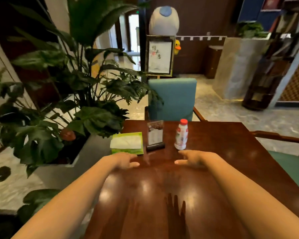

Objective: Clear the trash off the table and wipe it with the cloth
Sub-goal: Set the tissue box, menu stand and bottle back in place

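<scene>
A glossy dark wooden table fills the lower half of the view. Near its far edge stands a small white bottle with a red cap and a red label. My right hand hovers just in front of the bottle, fingers spread, holding nothing. My left hand reaches out beside it with its fingers apart, just in front of a green tissue box with white tissue showing on top. No cloth is in view.
A clear menu stand on a black base sits between the tissue box and the bottle. A teal chair faces the table's far side. A large leafy plant in a grey planter crowds the left edge. Another teal seat is at the right.
</scene>
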Demonstrator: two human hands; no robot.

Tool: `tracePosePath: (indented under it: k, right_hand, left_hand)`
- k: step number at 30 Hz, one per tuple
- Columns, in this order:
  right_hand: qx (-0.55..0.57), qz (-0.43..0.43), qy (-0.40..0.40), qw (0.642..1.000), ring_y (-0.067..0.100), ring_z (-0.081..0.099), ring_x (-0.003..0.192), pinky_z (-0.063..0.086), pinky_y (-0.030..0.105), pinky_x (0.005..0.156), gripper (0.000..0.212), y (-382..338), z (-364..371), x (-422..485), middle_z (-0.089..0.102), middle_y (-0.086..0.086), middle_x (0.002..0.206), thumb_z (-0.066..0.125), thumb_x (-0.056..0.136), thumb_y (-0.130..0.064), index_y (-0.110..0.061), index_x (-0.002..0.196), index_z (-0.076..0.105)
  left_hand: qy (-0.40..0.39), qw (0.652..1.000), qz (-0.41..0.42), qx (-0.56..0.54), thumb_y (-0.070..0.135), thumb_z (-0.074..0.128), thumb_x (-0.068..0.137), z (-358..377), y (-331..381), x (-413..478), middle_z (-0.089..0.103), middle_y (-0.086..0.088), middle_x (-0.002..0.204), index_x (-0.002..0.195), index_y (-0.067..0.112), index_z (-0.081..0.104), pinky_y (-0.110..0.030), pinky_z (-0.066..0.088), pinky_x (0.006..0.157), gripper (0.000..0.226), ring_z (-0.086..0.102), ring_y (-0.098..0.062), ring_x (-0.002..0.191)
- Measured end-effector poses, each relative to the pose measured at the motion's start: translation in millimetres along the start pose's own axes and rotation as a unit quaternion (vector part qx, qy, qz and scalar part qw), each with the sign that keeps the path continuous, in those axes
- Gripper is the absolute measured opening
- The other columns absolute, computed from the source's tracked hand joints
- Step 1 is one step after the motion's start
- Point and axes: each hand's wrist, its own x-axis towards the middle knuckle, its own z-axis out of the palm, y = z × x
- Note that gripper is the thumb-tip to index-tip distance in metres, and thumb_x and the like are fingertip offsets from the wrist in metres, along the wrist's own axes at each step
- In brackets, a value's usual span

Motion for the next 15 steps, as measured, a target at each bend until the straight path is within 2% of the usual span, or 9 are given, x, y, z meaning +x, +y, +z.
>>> tracePosePath:
  k: [3,5,8,11,15]
  right_hand:
    - [0.003,-0.006,0.016,1.000,0.025,0.019,0.145,0.017,0.039,0.117,0.079,-31,-6,33,0.014,0.006,0.159,0.044,0.089,-0.059,-0.020,0.150,0.013]
    - [0.001,-0.014,0.039,0.999,0.026,0.024,0.143,0.021,0.039,0.116,0.077,-46,-10,56,0.020,0.007,0.157,0.046,0.089,-0.056,-0.017,0.149,0.018]
    - [-0.019,-0.045,0.103,0.993,0.028,0.041,0.132,0.034,0.041,0.112,0.071,-62,-18,90,0.039,0.010,0.148,0.053,0.086,-0.054,-0.016,0.143,0.033]
    - [-0.066,-0.064,0.155,0.984,0.029,0.039,0.132,0.036,0.045,0.109,0.068,-73,-33,115,0.039,0.009,0.147,0.056,0.087,-0.047,-0.015,0.143,0.033]
    - [-0.119,-0.113,0.234,0.958,0.027,0.037,0.133,0.036,0.041,0.109,0.061,-81,-57,149,0.040,0.008,0.147,0.060,0.087,-0.035,-0.015,0.140,0.037]
  left_hand:
    - [0.070,0.997,-0.004,0.010,0.050,0.037,0.094,-4,-41,24,0.027,-0.007,0.154,0.145,0.017,0.025,-0.038,0.026,0.112,0.063,0.027,-0.024,0.140]
    - [0.091,0.995,-0.018,0.023,0.052,0.037,0.093,-3,-62,43,0.018,-0.004,0.157,0.147,0.021,0.018,-0.044,0.021,0.113,0.066,0.017,-0.023,0.144]
    - [0.099,0.994,-0.030,0.020,0.054,0.035,0.092,-1,-83,69,0.004,-0.001,0.159,0.149,0.025,0.008,-0.051,0.011,0.115,0.069,0.003,-0.022,0.146]
    - [0.111,0.993,-0.026,0.009,0.055,0.034,0.092,0,-95,92,-0.002,-0.001,0.159,0.148,0.026,0.001,-0.053,0.005,0.116,0.071,-0.003,-0.022,0.146]
    - [0.125,0.992,-0.036,-0.003,0.058,0.036,0.090,6,-105,120,-0.008,-0.002,0.159,0.148,0.024,-0.006,-0.054,0.000,0.116,0.080,-0.008,-0.022,0.146]
